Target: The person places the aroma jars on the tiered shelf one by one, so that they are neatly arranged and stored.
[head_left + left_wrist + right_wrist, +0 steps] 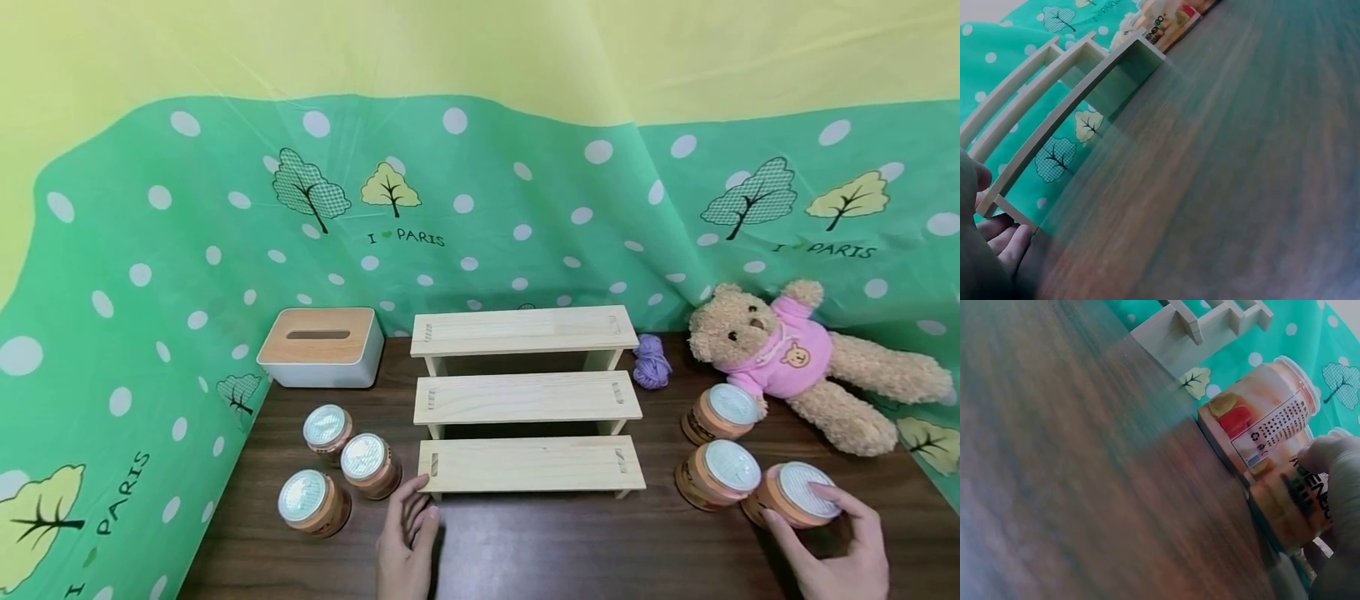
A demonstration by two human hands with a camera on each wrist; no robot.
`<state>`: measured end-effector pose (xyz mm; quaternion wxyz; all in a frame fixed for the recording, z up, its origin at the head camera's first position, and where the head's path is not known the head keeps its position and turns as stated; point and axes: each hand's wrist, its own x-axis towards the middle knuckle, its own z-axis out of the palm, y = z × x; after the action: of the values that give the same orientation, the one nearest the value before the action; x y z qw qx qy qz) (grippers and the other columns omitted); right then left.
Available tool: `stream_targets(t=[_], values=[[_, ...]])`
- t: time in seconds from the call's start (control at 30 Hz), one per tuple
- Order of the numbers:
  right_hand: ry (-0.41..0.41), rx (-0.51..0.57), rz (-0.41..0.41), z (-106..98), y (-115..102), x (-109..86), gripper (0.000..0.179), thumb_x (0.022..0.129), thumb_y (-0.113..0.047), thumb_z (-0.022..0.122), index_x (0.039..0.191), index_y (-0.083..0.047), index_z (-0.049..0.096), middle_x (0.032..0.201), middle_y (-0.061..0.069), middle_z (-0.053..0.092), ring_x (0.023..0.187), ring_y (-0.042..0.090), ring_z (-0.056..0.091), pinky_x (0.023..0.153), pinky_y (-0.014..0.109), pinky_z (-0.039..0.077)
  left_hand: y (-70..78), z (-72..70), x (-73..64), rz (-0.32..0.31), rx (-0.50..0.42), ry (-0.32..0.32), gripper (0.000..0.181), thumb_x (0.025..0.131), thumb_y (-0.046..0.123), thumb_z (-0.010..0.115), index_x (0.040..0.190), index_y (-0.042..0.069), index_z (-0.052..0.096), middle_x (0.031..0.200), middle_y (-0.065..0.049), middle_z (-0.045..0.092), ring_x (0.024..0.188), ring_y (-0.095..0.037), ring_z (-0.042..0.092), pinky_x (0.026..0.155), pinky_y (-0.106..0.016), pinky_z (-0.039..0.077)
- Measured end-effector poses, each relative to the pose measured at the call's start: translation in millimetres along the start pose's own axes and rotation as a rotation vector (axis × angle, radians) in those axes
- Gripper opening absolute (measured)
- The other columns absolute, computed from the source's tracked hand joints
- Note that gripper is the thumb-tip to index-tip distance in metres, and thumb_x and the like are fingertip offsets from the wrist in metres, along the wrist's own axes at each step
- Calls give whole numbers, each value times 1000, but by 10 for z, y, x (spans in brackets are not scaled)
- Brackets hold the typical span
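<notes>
My right hand (pixel 843 542) grips a squat jar (pixel 806 492) with a ridged pale lid, thumb at its near left side and a finger over the lid's right edge. In the right wrist view this jar (pixel 1294 503) has dark lettering, and a jar with fruit pictures (pixel 1260 412) stands close by. Two more jars, one in the middle (pixel 718 475) and one behind (pixel 720 414), are beside the held one. My left hand (pixel 408 533) touches the left front corner of a three-step wooden rack (pixel 525 467) with its index finger; the other fingers bend loosely beside the rack's end.
Three similar jars (pixel 315 502) stand left of the rack. A tissue box (pixel 322 375) sits at the back left. Purple yarn (pixel 651 362) lies right of the rack, and a teddy bear in pink (pixel 795 358) leans at the back right against the green curtain (pixel 517 200).
</notes>
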<state>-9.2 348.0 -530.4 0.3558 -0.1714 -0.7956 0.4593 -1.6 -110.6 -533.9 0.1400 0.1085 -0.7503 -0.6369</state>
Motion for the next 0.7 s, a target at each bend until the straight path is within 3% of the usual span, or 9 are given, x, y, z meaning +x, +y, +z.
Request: stream_targets(t=[0.27,0.5,0.7], values=[[11,-26,-126,-47,55,-22,74,68,36,78,138,20,60,126,-24,60,104,-8,64,89,1,49,9,-12,21,5,26,-36,39,106,1,72,144,5,62,143,-19,72,126,-2,66,102,-13,54],[38,-65,-151,-64,35,-49,70,68,29,84,135,14,69,122,-31,61,98,-13,62,85,0,47,-15,-33,19,17,25,-40,39,105,-1,71,143,4,62,141,-22,72,125,-1,67,101,-15,56],[39,-75,-161,-102,-36,-36,68,72,25,84,137,13,68,124,-32,59,98,-14,61,85,0,45,-25,-36,23,17,44,-35,40,105,-1,72,143,5,63,140,-20,73,124,-2,67,99,-16,58]])
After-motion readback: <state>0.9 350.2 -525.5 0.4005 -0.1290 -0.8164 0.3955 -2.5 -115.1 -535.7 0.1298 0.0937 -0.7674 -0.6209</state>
